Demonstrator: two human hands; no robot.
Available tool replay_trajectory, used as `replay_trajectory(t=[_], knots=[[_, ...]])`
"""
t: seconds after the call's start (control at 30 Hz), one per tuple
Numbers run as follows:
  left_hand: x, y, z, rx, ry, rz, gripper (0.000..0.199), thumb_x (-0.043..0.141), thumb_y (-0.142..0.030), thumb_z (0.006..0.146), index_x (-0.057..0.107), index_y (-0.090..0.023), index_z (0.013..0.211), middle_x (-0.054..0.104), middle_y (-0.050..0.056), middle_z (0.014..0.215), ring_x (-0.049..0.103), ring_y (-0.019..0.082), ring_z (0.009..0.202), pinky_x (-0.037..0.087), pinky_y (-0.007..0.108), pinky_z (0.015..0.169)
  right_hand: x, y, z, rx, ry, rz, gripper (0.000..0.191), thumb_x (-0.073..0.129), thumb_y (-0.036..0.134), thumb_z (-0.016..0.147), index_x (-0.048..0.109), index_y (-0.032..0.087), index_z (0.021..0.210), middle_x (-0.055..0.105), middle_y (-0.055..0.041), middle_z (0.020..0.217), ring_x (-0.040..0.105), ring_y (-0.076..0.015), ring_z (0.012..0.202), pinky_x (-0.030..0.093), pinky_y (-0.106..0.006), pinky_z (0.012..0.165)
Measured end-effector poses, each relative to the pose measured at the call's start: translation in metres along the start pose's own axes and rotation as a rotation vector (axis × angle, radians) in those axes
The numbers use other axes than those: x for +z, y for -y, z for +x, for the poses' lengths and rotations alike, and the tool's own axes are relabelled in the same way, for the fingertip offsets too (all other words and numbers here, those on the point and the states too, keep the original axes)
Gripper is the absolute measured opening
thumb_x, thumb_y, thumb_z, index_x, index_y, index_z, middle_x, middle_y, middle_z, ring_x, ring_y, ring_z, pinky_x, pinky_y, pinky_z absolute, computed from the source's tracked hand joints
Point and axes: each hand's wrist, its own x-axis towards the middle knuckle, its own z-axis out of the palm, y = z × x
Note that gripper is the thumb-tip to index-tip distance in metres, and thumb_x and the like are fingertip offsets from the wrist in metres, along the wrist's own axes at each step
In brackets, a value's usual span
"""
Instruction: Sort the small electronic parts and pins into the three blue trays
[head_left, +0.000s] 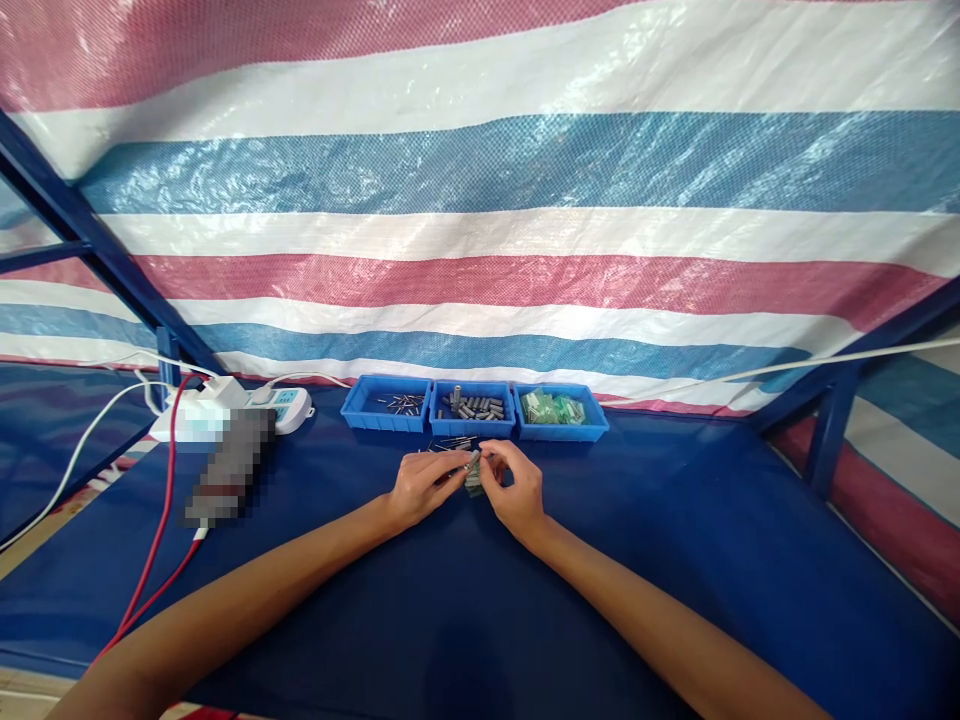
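Note:
My left hand (420,488) is closed, its thumb and fingers pinching a small grey metal cylinder (473,460) that stands tilted. At the cylinder's other side, my right hand (519,490) pinches with thumb and forefinger; whatever lies between those fingertips is too small to make out. Just under the cylinder is a little group of pale grey-green pieces (474,484), partly hidden by the hands. Several thin dark metal pins (454,442) lie on the table right behind my left hand.
Along the back stand three blue bins: one with thin pins (346,412), one with metal cylinders (472,425), one with green and clear pieces (564,433). A power strip (292,408), a blurred dark device (231,468) and a red cable (166,500) occupy the left of the blue table (675,530).

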Motion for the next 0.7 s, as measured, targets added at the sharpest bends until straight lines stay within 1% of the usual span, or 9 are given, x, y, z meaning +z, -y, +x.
replay_trajectory(t=[0.27, 0.37, 0.47, 0.53, 0.7], knots=[[-0.0005, -0.0002, 0.0000, 0.006, -0.010, -0.001, 0.024, 0.064, -0.013, 0.080, 0.064, -0.017, 0.104, 0.073, 0.006, 0.095, 0.071, 0.016, 0.082, 0.057, 0.022, 0.072, -0.0004, 0.0009, -0.0007, -0.009, 0.014, 0.010, 0.020, 0.051, 0.015, 0.084, 0.058, 0.021, 0.102, 0.063, -0.0028, 0.081, 0.056, -0.0109, 0.056, 0.047, -0.023, 0.050], [-0.0006, -0.0004, 0.0004, 0.003, -0.027, 0.031, 0.022, 0.064, -0.014, 0.081, 0.064, -0.017, 0.103, 0.073, 0.006, 0.092, 0.071, 0.015, 0.075, 0.056, 0.021, 0.067, -0.0010, 0.0014, -0.0005, -0.004, 0.017, 0.021, 0.022, 0.051, 0.014, 0.084, 0.058, 0.020, 0.103, 0.062, -0.0028, 0.082, 0.056, -0.0109, 0.057, 0.047, -0.023, 0.051], [-0.0008, -0.0013, 0.0016, -0.055, -0.067, 0.067, 0.018, 0.064, -0.018, 0.082, 0.065, -0.017, 0.099, 0.074, 0.004, 0.084, 0.065, 0.010, 0.058, 0.053, 0.018, 0.058, -0.0022, 0.0020, 0.0004, 0.019, 0.016, 0.037, 0.022, 0.052, 0.013, 0.084, 0.057, 0.020, 0.104, 0.059, -0.0022, 0.080, 0.055, -0.0109, 0.058, 0.046, -0.023, 0.051], [-0.0012, -0.0023, 0.0028, -0.112, -0.069, 0.079, 0.015, 0.064, -0.021, 0.082, 0.065, -0.016, 0.097, 0.073, 0.002, 0.079, 0.059, 0.006, 0.050, 0.050, 0.016, 0.054, -0.0031, 0.0025, 0.0012, 0.032, 0.018, 0.043, 0.022, 0.053, 0.014, 0.084, 0.058, 0.019, 0.104, 0.055, -0.0017, 0.078, 0.053, -0.0108, 0.057, 0.045, -0.023, 0.051], [-0.0031, -0.0046, 0.0054, -0.225, -0.018, 0.074, 0.016, 0.060, -0.025, 0.084, 0.064, -0.017, 0.098, 0.071, 0.001, 0.077, 0.053, 0.004, 0.046, 0.046, 0.015, 0.050, -0.0042, 0.0030, 0.0023, 0.028, 0.030, 0.031, 0.018, 0.053, 0.015, 0.085, 0.059, 0.019, 0.102, 0.050, 0.0000, 0.073, 0.048, -0.0104, 0.055, 0.044, -0.024, 0.052]])
